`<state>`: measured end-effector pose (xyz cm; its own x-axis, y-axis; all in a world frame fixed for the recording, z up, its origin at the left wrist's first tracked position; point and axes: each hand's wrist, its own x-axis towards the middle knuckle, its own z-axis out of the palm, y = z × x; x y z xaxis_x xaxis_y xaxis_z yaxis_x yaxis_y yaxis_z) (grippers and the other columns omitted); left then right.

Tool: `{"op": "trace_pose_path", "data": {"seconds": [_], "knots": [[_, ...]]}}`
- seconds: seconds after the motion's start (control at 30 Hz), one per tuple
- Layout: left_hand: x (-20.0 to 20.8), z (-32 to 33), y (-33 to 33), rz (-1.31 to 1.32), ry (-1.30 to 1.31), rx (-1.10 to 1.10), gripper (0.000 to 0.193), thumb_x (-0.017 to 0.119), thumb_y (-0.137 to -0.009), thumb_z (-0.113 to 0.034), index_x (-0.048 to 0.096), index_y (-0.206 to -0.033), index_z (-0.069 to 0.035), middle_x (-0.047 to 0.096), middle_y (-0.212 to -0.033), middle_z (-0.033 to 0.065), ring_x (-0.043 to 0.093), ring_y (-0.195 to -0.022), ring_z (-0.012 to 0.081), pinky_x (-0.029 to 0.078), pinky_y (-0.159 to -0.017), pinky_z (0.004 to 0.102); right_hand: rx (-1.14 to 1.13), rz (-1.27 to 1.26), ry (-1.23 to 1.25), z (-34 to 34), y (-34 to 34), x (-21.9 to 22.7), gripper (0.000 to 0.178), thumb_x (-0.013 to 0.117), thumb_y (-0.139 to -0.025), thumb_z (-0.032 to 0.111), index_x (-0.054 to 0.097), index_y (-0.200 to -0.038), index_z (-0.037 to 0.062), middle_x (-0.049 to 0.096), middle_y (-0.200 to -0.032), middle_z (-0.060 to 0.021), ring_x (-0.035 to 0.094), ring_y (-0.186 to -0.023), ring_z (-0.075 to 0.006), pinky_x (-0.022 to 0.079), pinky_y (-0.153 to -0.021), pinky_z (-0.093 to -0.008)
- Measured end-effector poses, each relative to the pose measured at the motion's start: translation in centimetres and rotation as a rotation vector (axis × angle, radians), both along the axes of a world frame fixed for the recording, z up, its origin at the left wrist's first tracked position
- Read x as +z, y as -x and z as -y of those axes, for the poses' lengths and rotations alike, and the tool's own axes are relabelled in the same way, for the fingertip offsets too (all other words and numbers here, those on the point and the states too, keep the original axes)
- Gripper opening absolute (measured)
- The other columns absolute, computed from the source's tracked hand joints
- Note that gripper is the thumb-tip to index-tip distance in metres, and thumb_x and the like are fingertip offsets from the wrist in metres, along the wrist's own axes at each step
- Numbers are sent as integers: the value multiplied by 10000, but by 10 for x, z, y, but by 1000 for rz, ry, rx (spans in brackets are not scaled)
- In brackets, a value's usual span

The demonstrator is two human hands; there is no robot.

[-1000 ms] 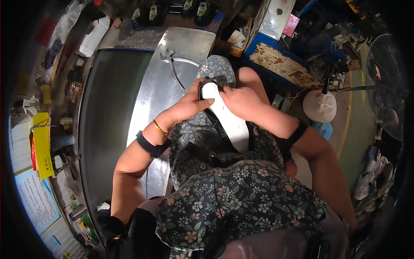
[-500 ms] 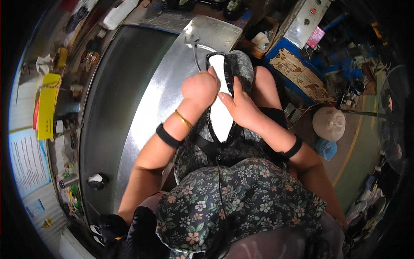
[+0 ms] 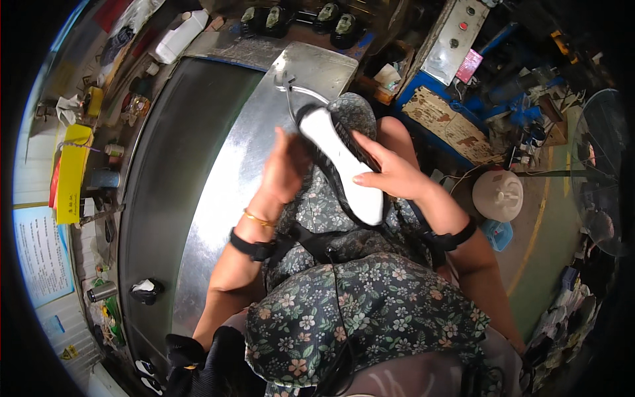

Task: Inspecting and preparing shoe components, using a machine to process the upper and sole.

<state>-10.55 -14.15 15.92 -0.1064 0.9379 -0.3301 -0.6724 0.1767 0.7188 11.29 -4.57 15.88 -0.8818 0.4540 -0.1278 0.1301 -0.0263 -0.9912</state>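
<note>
A black shoe (image 3: 345, 159) lies tilted over my lap with its white underside facing up. My right hand (image 3: 393, 171) grips its right side, the thumb pressed on the white surface and the fingers along the black edge. To the left of the shoe, my left hand (image 3: 284, 169) is off it, thumb raised and apart from the other fingers, which are partly blurred and in shadow. Nothing shows in that hand. A floral apron (image 3: 370, 311) covers my lap beneath the shoe.
A shiny metal plate (image 3: 228, 152) borders a dark conveyor belt (image 3: 178, 165) on my left. A black-and-white item (image 3: 145, 290) sits on the belt. Several dark shoes (image 3: 274, 23) stand at the back. To the right are a control box (image 3: 456, 40) and a white plastic jug (image 3: 497, 195).
My left hand has come off the shoe and moved left and down. The shoe has turned, its far end swinging left, while my right hand keeps hold of it.
</note>
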Motion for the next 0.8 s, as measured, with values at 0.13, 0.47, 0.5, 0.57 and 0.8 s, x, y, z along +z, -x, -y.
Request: {"op": "trace_pose_path", "data": {"seconds": [0.13,0.47,0.5,0.57,0.8], "knots": [[20,-3,27,-261,-242,-604,724,439,-977,-528,374,-1420,41,460,-1424,180,412,-1339,247,299,-1124,384,349,204,-148,-6,-23,49,747,744,-801,121,365,-1441,52,448,-1424,-180,407,-1350,-265,323,-1109,-348],[-33,-3,-54,-454,-136,-1164,683,650,-935,-319,345,-1439,28,541,-1292,112,475,-1173,156,372,-1018,283,-110,162,-662,35,-55,-6,190,713,-827,200,707,-904,27,660,-854,-118,642,-777,-285,508,-693,-358],[-35,-3,-54,-382,-99,-1164,665,648,-937,-310,360,-1432,29,548,-1278,94,477,-1158,142,376,-1010,275,-114,151,-649,32,-54,-9,180,705,-833,192,705,-905,28,666,-852,-114,644,-777,-287,509,-687,-363],[-41,-5,-54,-347,-70,-1148,650,649,-938,-302,373,-1425,31,549,-1271,82,478,-1150,132,379,-1005,268,-86,142,-710,22,-51,-21,171,692,-841,184,697,-921,32,670,-821,-114,647,-772,-301,510,-678,-378],[-44,-1,-51,-157,19,-1072,614,661,-933,-267,403,-1408,25,559,-1247,57,486,-1127,109,386,-993,252,3,330,-252,-3,-41,-16,237,686,-862,151,648,-1022,-19,689,-813,-101,663,-753,-218,520,-716,-318]]}}
